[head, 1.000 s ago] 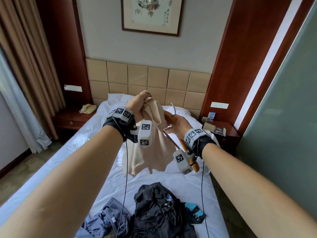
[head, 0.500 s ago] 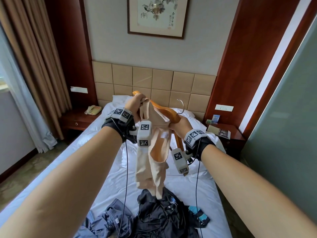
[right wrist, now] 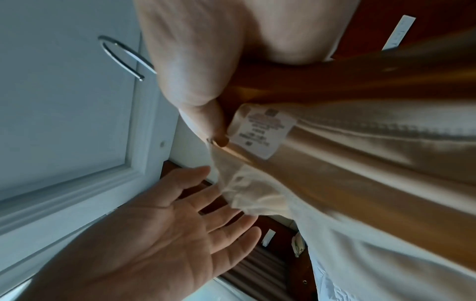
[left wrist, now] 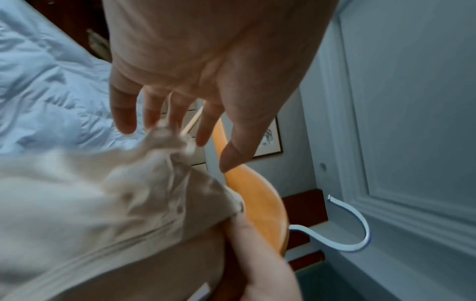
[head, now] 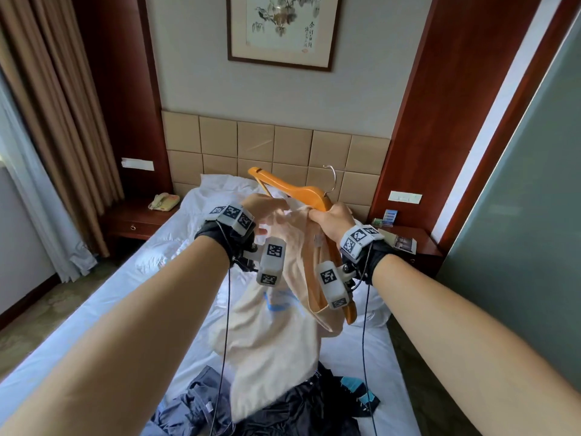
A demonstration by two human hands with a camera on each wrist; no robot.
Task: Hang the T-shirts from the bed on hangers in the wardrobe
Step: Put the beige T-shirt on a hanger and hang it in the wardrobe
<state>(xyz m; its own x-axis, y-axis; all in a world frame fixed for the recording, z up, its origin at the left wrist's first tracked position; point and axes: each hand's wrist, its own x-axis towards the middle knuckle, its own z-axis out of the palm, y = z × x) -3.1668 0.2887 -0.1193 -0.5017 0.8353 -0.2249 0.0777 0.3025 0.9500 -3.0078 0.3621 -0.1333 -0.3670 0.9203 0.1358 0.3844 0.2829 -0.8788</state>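
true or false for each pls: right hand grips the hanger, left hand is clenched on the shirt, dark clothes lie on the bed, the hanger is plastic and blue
1. The right hand grips the hanger. True.
2. The left hand is clenched on the shirt. False: its fingers are spread open beside the cloth.
3. Dark clothes lie on the bed. True.
4. The hanger is blue plastic. False: it is orange-brown wood with a metal hook.

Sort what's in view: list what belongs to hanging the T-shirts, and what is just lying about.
Part of the job:
- cream T-shirt, half on the hanger
- orange wooden hanger with metal hook, held with the shirt by the right hand
- left hand, open
- dark clothes heaped on the white bed

Lying about:
- beige telephone
- framed ink painting
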